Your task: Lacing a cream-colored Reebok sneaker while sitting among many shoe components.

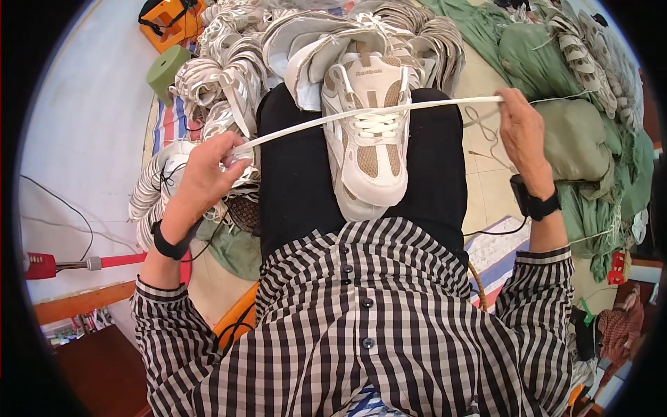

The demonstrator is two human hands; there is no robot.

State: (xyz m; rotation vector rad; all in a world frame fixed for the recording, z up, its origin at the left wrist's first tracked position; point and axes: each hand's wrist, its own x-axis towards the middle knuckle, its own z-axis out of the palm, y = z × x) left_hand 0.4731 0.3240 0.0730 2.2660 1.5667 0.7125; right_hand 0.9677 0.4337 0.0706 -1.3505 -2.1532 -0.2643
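One white lace [445, 103] is stretched nearly straight between the left hand [212, 167] and the right hand [524, 135]; it is pinched between thumb and curled fingers at the left, and at the fingertips at the right; both grips closed on lace only; whether the very tips of it are caught inside the fists cannot be told; the beige-and-white shoe [377, 149] is rested on the black trousers [438, 160], toe toward the body, held by neither hand; the lace is passed across in front of its laced eyelets, contact with them unclear; what looks like a second shoe [358, 208] is partly covered beneath; stacked pale shoe parts [226, 52] are piled beyond and to the left, green cloth [531, 55] to the right; risks, as judged: the lace could be lost from the right fingertips if pulled too hard, since little of it seems to be gripped there; the shoe could be tipped off the lap if snagged by the lace or if the knees were shifted, as it is steadied by no hand; the black cable [497, 233] near the right wristband [547, 207] could be caught by a wide arm swing
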